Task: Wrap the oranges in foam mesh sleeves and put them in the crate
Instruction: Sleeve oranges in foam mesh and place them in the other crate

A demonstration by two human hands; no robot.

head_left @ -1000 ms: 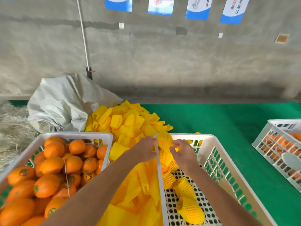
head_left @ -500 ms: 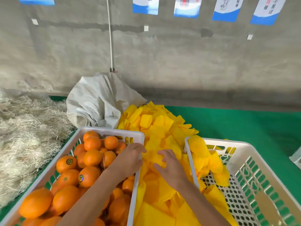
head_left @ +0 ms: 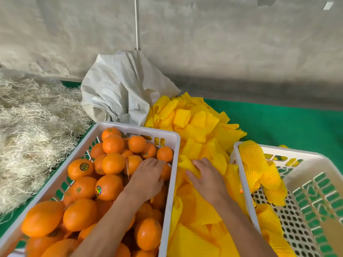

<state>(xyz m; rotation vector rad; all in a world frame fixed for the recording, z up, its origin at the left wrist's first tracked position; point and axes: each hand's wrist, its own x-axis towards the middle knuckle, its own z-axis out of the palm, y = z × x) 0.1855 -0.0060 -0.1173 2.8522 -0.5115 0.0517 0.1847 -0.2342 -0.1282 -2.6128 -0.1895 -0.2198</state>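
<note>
Reaching two ways at once: left hand [head_left: 148,178] is down in the left crate [head_left: 174,154] on the pile of bare oranges [head_left: 113,164], right hand [head_left: 207,179] is down in the heap of yellow foam mesh sleeves [head_left: 196,127] between the two crates. Hands are apart, the left crate's wall standing between them.

Left hand lies palm-down, fingers spread and slightly bent over an orange by the crate's right wall; fingertips are hidden, so cannot tell if it actually grips one. Right hand has fingers curled into a sleeve [head_left: 188,165], pinching its folded edge.

Key relation: each hand is already at its own item. Oranges are under and left of the left hand, sleeves under and ahead of the right. The sleeve's long axis can't be read, it is crumpled.

Target crate [head_left: 239,164] sits on the person's right, just beside the right hand. It holds several wrapped oranges [head_left: 252,154] piled at its near-left corner, most of the perforated floor bare.

Judgement: pick-up step. Next, the hands likely meet over the sleeve heap, then the wrapped fruit goes right, a short carry for the right hand.
</note>
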